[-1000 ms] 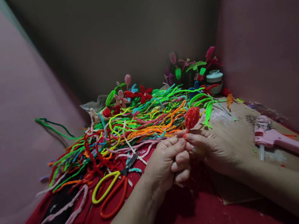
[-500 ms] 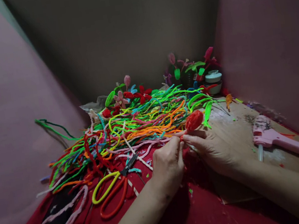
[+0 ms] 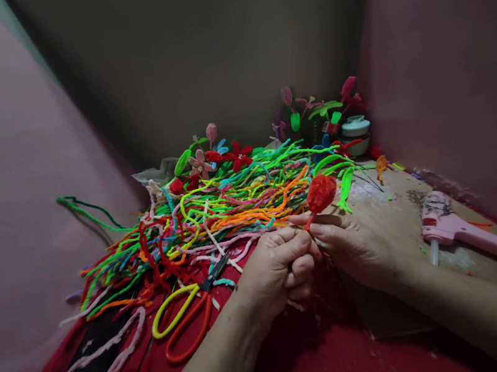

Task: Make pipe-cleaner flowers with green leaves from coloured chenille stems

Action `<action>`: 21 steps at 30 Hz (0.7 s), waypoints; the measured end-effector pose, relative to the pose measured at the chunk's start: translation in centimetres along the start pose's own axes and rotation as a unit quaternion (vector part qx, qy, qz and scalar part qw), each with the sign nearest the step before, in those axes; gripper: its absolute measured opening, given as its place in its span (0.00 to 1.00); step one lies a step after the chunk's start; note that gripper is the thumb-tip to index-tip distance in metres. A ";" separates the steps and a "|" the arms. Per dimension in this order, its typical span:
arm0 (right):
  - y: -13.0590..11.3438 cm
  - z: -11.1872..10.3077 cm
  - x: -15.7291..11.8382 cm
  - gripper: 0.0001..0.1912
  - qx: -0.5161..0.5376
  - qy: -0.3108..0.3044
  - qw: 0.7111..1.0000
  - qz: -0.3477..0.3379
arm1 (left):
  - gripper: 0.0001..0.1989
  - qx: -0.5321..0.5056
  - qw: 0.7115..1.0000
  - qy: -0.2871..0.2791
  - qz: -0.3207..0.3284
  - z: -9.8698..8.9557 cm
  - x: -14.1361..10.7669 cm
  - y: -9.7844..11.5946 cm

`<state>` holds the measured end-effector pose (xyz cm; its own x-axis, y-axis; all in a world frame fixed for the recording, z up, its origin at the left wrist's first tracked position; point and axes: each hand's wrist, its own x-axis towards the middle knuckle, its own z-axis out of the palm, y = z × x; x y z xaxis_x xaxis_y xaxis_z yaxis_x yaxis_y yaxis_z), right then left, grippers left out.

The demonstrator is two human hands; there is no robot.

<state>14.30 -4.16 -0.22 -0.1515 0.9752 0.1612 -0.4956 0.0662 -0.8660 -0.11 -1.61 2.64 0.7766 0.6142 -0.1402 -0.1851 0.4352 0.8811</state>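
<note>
A fuzzy red flower bud (image 3: 322, 193) stands upright above my hands, its short red stem running down between my fingertips. My right hand (image 3: 356, 244) pinches the stem just under the bud with thumb and fingers. Lower on the same stem, my left hand (image 3: 280, 266) is closed, fingers curled and thumb pressed against the index finger. The two hands nearly touch. What lies inside the left fist is mostly hidden. Scissors (image 3: 205, 285) with one yellow and one orange-red handle loop lie left of my left hand.
Behind the hands spreads a pile of colourful pipe cleaners (image 3: 233, 207). Finished fuzzy flowers (image 3: 239, 156) and a lidded jar (image 3: 355, 131) stand at the back. A pink glue gun (image 3: 477, 234) lies on a brown board (image 3: 377, 222) at right. Red cloth (image 3: 323, 356) covers the front.
My left hand has turned and its fingers have curled more around the lower stem. The red bud has tipped more upright and risen slightly. My right hand stays nearly in place.
</note>
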 end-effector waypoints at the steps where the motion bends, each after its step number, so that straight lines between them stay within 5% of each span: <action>1: 0.0 -0.1 0.0 0.13 0.000 -0.008 1.000 0.001 | 0.11 -0.020 1.000 -0.019 -0.002 -0.2 0.0 -0.1; 8: 0.4 -0.6 -0.2 0.07 -0.020 -0.031 0.999 -0.031 | 0.11 -0.063 0.994 -0.086 -0.035 -0.7 -0.1 0.0; 12: 0.1 -0.1 0.1 0.06 -0.001 0.009 1.000 -0.022 | 0.13 0.154 0.988 0.015 0.030 0.0 0.0 0.0; 14: -0.1 0.3 0.2 0.08 0.010 0.032 0.999 -0.020 | 0.10 0.362 0.913 0.122 0.143 0.2 0.1 -0.5; 16: -0.1 0.5 0.3 0.07 0.022 0.050 0.998 -0.028 | 0.09 0.547 0.777 0.192 0.244 0.1 0.2 -1.2; 18: 0.1 0.6 0.2 0.07 0.033 0.062 0.997 -0.017 | 0.08 0.652 0.671 0.221 0.277 -0.2 0.4 -2.0; 19: 0.2 0.5 0.2 0.08 0.035 0.066 0.997 -0.004 | 0.09 0.680 0.636 0.222 0.291 -0.4 0.4 -2.3; 21: 0.6 0.3 0.1 0.09 0.032 0.068 0.997 0.013 | 0.11 0.692 0.616 0.216 0.309 -0.7 0.5 -2.5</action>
<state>13.72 -4.08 -0.53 -0.0508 0.9963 0.0693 -0.5467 0.0303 -0.8368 0.28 -1.88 0.06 0.5270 0.6285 0.5721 0.5570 -0.7638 0.3260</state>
